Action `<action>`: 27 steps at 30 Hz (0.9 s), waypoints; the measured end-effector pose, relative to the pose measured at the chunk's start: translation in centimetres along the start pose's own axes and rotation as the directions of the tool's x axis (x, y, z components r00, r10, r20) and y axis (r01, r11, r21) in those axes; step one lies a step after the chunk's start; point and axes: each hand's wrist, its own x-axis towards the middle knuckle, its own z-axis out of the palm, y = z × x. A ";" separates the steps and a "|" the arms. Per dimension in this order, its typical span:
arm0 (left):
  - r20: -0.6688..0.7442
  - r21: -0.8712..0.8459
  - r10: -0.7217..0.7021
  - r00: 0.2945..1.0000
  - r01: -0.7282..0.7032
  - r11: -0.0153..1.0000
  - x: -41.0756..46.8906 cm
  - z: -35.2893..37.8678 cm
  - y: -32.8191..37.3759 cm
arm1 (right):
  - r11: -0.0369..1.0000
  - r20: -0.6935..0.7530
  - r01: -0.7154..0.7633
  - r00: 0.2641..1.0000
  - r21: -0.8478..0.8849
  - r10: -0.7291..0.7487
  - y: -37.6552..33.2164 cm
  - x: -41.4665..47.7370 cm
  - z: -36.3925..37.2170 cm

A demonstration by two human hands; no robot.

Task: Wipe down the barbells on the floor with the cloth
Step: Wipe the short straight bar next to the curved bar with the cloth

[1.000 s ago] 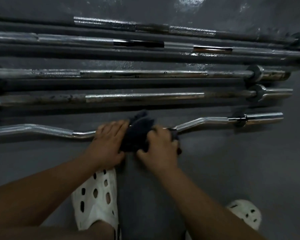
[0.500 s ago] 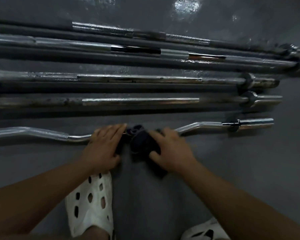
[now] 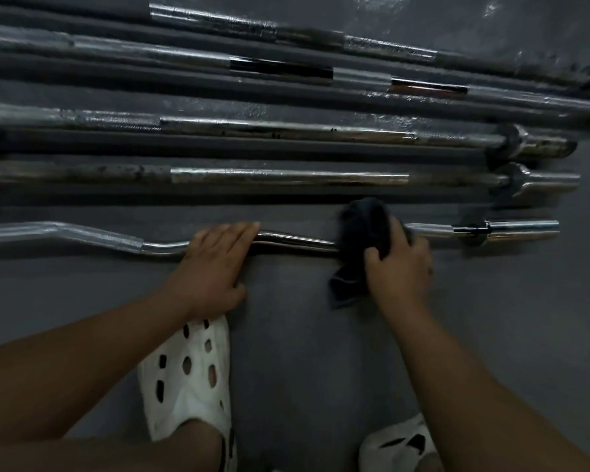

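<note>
A chrome curl bar [image 3: 297, 240] with a wavy shaft lies nearest me on the dark grey floor. My left hand [image 3: 215, 267] rests flat on its middle, fingers straight and pointing away from me. To the right, my right hand [image 3: 401, 264] grips a dark cloth [image 3: 363, 233] wrapped over the shaft, just left of the bar's collar [image 3: 472, 229]. A corner of the cloth hangs onto the floor. Beyond the curl bar lie several straight barbells, the closest two being one [image 3: 286, 177] and another [image 3: 286, 131] farther back.
My two feet in white perforated clogs, the left one [image 3: 188, 379] and the right one [image 3: 401, 444], stand on the floor close to the curl bar. The farther barbells [image 3: 280, 68] lie side by side up to the top of the view.
My right hand has slid the cloth rightward along the curl bar, away from my left hand, baring shiny shaft between them. My left hand has stayed on the bar.
</note>
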 end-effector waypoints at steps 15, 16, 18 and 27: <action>0.006 0.008 -0.005 1.000 0.005 1.000 0.2 -0.2 0.2 | 0.983 0.176 0.181 0.968 0.008 -0.180 -3.0 -5.0 2.2; 0.009 0.015 -0.009 1.000 0.009 1.000 0.2 -0.2 0.2 | 0.947 0.304 0.314 0.897 0.071 -0.320 -4.2 -5.5 2.3; -0.012 0.031 0.010 1.000 -0.009 0.999 0.1 -0.1 0.1 | 0.871 0.372 0.446 0.787 0.207 -0.492 -5.5 -4.3 0.9; 0.028 0.001 -0.004 1.000 0.004 1.000 0.0 -0.3 0.2 | 0.946 0.286 0.322 0.910 -0.034 -0.299 -2.3 -3.0 0.3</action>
